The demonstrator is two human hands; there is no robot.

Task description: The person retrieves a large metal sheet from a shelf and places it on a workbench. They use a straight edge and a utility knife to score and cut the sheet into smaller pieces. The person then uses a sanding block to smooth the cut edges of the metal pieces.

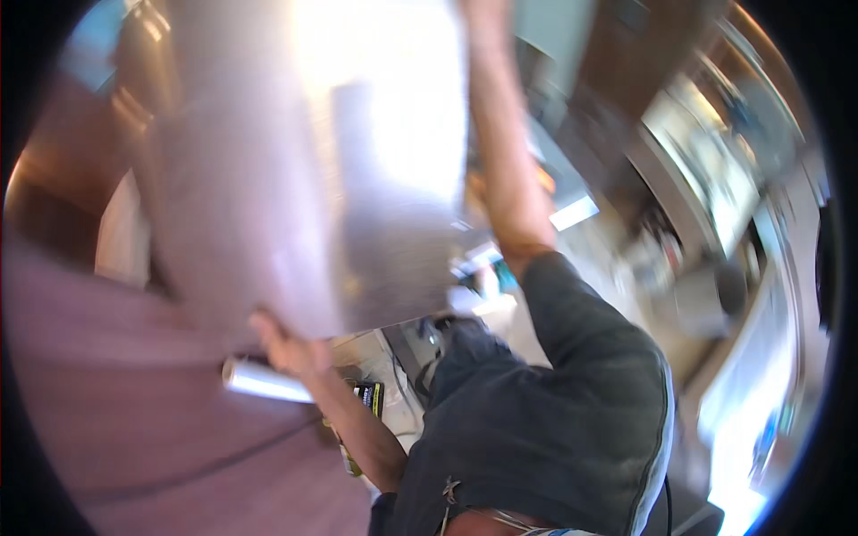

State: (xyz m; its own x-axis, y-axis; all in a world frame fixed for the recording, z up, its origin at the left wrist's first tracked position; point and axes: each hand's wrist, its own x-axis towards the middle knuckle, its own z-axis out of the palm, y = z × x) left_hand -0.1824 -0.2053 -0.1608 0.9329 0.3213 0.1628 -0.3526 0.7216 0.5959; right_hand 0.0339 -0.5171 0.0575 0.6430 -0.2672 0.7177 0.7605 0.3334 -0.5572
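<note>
A large, shiny, smooth sheet (393, 241) fills the upper middle, glaring white with light and smeared by motion. My left hand (299, 350) is at its lower edge, thumb up, closed on that edge as far as the blur shows. My right arm reaches up along the sheet's right side. Only the lower part of my right hand (485, 11) shows at the top rim; its fingers are out of sight. Just below my left hand lies a white tube or roll (268, 381) on a brownish-pink surface (179, 429).
A black and yellow printed package (368, 399) sits beside my left forearm. Blurred clutter and a pale board (706, 170) stand at the right. Cables (407, 384) run below the sheet. A bright, glossy surface (751, 375) curves along the right rim.
</note>
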